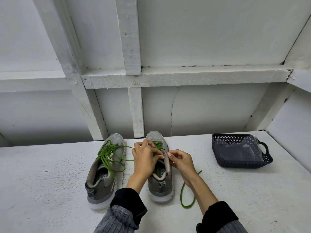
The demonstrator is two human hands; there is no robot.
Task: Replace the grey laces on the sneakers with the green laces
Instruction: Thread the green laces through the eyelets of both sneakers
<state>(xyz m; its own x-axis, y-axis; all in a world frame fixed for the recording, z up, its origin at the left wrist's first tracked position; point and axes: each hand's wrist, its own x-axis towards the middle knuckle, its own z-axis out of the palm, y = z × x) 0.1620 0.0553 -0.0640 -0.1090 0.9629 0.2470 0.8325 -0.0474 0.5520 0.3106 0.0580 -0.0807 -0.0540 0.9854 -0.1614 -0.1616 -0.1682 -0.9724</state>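
Observation:
Two grey sneakers stand side by side on the white table, toes pointing away from me. The left sneaker (106,167) carries a green lace (107,153) threaded through its eyelets, with loose loops lying over its tongue. Over the right sneaker (160,180) my left hand (145,158) pinches a green lace (158,146) at the eyelets. My right hand (180,159) grips that shoe's upper edge beside the tongue with curled fingers. A free green lace end (185,194) trails on the table to the right of the shoe.
A dark plastic basket (242,151) with clear plastic inside sits at the right back of the table (50,182). A white wall with wooden battens (134,113) rises directly behind the shoes.

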